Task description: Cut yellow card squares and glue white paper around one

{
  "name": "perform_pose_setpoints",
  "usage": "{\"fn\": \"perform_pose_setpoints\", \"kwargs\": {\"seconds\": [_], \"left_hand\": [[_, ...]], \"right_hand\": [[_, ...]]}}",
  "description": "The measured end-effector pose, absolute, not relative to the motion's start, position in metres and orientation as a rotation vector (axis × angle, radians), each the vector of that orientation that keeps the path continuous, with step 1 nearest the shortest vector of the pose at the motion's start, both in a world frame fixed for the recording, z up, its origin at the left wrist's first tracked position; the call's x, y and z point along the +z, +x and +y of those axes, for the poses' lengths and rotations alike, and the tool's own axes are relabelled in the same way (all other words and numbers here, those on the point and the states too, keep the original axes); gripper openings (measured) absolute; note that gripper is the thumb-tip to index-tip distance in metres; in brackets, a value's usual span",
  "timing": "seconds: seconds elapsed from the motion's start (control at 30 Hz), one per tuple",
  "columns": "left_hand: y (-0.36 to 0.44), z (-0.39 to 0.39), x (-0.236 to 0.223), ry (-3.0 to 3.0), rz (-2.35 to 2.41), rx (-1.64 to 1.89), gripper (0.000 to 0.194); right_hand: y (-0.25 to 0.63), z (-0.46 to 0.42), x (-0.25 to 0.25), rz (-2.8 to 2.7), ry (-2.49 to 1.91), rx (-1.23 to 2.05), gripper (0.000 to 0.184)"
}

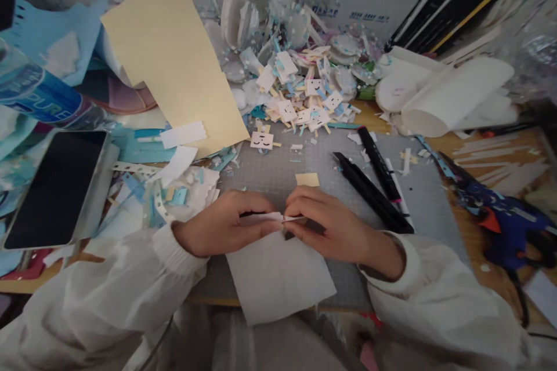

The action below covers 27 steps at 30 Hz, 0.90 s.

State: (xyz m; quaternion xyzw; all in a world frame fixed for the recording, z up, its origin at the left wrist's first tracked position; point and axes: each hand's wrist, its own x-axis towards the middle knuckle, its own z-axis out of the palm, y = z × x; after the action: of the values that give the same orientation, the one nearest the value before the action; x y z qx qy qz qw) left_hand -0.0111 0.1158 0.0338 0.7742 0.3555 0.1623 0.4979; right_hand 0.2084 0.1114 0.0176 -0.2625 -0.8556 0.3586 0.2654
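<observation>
A small, narrow piece of white paper (261,218) lies between the fingertips of both hands, low in the centre of the view. The left hand (232,221) has its grip closed on one end, thumb below and fingers above; the right hand (328,223) pinches the other end in the same way, the two sets of fingertips almost meeting. Just below the hands, a larger white sheet (281,284) slopes toward the person, reaching past the front edge of a grey cutting mat (270,177); whether it joins the held piece cannot be told.

Just beyond the right hand is a small pale-yellow paper rectangle (307,179). To its right, a black utility knife (374,194) lies slantwise beside a black marker (378,162). Farther back, near the mat's rear edge, sits one little paper figure with a drawn face (261,140), in front of a heap of similar figures (314,87).

At far left are a smartphone (56,188) and a plastic bottle (39,91); at far right, on the wooden worktop (473,239), what looks like a blue glue gun (511,214).
</observation>
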Motion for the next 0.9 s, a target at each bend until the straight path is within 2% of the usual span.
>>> {"fn": "perform_pose_setpoints", "kwargs": {"seconds": [0.2, 0.37, 0.5, 0.73, 0.9], "left_hand": [[-0.012, 0.116, 0.037, 1.772, 0.821, 0.342, 0.019], [-0.011, 0.115, 0.037, 1.748, 0.843, 0.341, 0.020], [-0.011, 0.114, 0.037, 1.588, 0.802, 0.360, 0.017], [-0.009, 0.114, 0.039, 1.264, 0.808, 0.327, 0.024], [-0.012, 0.117, 0.041, 1.465, 0.777, 0.305, 0.020]], "right_hand": [[0.210, 0.113, 0.020, -2.249, -0.793, 1.143, 0.005], [0.209, 0.112, 0.017, -2.237, -0.709, 1.067, 0.013], [0.208, 0.109, 0.018, -2.196, -0.600, 0.997, 0.010], [0.208, 0.101, 0.016, -2.361, -0.430, 0.451, 0.011], [0.206, 0.103, 0.014, -2.304, -0.522, 0.660, 0.014]]}}
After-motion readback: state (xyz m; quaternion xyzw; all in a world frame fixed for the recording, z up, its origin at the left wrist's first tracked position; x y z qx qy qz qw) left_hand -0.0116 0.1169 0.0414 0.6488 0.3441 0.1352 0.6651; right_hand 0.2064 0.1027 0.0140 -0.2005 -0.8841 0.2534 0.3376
